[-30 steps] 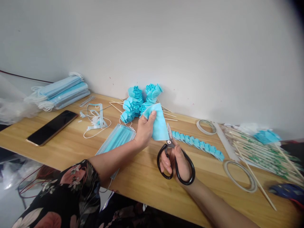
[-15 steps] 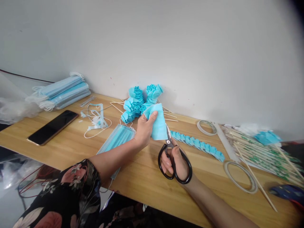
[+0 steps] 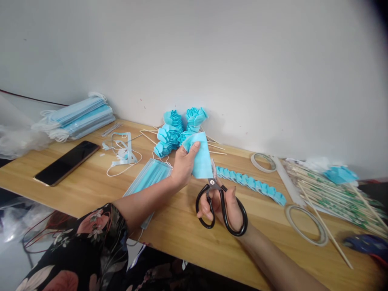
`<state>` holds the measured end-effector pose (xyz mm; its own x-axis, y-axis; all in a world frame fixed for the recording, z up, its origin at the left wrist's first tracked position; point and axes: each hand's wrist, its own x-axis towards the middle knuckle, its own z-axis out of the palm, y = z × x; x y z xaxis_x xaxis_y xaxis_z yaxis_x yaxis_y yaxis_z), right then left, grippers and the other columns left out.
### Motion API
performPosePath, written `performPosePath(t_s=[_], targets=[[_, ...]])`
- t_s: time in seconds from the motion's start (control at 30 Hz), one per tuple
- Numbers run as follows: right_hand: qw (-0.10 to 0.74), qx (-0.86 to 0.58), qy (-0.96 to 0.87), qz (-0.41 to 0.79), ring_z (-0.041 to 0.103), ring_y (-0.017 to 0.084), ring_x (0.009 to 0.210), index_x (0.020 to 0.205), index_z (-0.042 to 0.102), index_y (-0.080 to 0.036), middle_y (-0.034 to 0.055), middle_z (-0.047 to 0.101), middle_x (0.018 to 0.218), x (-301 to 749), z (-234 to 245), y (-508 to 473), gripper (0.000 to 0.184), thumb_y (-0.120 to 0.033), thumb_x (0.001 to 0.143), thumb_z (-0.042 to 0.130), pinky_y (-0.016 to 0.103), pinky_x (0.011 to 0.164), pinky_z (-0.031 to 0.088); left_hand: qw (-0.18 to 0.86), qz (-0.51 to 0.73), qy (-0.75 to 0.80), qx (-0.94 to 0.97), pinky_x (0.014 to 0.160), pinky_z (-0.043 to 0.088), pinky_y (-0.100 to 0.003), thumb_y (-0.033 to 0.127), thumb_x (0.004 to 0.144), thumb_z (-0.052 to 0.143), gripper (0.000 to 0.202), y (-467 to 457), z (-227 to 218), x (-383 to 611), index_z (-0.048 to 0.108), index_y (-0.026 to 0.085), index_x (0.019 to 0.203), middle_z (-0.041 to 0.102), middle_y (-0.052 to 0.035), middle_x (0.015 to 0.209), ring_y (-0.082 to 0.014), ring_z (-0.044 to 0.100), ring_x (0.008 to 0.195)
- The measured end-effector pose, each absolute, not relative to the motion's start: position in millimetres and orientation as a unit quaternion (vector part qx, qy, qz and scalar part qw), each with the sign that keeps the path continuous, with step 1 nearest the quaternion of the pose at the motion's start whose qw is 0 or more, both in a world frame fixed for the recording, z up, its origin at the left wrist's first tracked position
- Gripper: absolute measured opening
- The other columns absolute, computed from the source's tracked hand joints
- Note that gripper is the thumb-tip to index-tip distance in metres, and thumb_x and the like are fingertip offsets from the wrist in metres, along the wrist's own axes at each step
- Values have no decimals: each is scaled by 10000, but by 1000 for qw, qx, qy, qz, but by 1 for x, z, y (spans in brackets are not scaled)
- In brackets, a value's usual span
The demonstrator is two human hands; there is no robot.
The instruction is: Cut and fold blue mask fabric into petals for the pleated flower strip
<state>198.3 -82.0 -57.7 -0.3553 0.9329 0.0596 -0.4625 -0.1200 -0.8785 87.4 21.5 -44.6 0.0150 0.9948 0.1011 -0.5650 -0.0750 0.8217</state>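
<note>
My left hand is closed on a folded piece of light-blue fabric, thumb on top. The black-handled scissors are in my right hand, fingers through the loops and handles spread apart. Their blades point up at the fabric's lower right edge; part of them is hidden behind it. Behind the fabric are blue fabric flowers on thin sticks. A pleated blue face mask lies under my left forearm. To the right of the scissors stretches a row of gathered blue pieces.
A stack of face masks and a phone lie left, near cut straps. On the right are two tape rolls, a bundle of wooden sticks and a dark blue tool. A wall rises behind the table.
The scissors' handles have spread wider apart in my right hand, and the scissors have shifted slightly left. My left hand and the fabric have stayed nearly still.
</note>
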Motion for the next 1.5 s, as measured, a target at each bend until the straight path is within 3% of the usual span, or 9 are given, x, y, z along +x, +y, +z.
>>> performPosePath(t_s=[0.43, 0.73, 0.93, 1.1, 1.27, 1.4, 1.5], targets=[[514, -267, -435, 690, 417, 95, 372, 1356, 429, -237, -54, 575, 568, 205, -53, -81, 712, -740, 852, 443, 334, 547, 558, 628, 607, 291, 391, 640, 492, -231, 482, 730, 745, 365, 17, -46, 90, 624, 161, 855, 608, 21, 725, -101, 564, 637], [509, -270, -433, 693, 424, 94, 373, 1086, 561, -215, -50, 564, 556, 206, -53, -82, 585, -739, 846, 458, 318, 525, 557, 611, 613, 315, 389, 649, 484, -232, 494, 726, 740, 384, 18, -46, 89, 630, 161, 881, 590, 34, 700, -94, 530, 617], [510, -285, -419, 695, 399, 91, 360, 1246, 526, -212, -52, 571, 555, 205, -51, -83, 673, -744, 837, 471, 316, 512, 544, 619, 607, 301, 398, 636, 484, -239, 489, 732, 741, 364, 15, -45, 90, 629, 167, 860, 607, 20, 706, -108, 555, 627], [502, -297, -414, 699, 411, 100, 360, 1031, 634, -182, -43, 533, 506, 206, -49, -82, 649, -771, 802, 490, 318, 509, 536, 625, 604, 302, 392, 655, 493, -249, 494, 736, 740, 375, 13, -47, 90, 643, 167, 891, 606, 23, 676, -111, 563, 610], [507, -293, -419, 694, 418, 115, 359, 1107, 595, -197, -47, 543, 510, 206, -49, -81, 630, -748, 818, 497, 340, 513, 540, 621, 598, 306, 404, 653, 492, -244, 492, 738, 740, 379, 11, -45, 90, 671, 162, 910, 627, 18, 700, -110, 572, 625], [496, -293, -425, 698, 420, 113, 361, 1008, 624, -172, -39, 529, 508, 206, -49, -80, 635, -761, 805, 500, 339, 521, 543, 624, 597, 294, 409, 636, 488, -231, 486, 746, 736, 375, 10, -45, 91, 676, 167, 934, 628, 16, 723, -102, 562, 629], [516, -286, -420, 690, 414, 97, 359, 1055, 617, -181, -48, 538, 522, 205, -51, -81, 595, -722, 837, 501, 319, 523, 542, 628, 597, 298, 401, 621, 485, -228, 493, 741, 738, 381, 10, -44, 92, 671, 163, 920, 609, 21, 692, -97, 543, 604]])
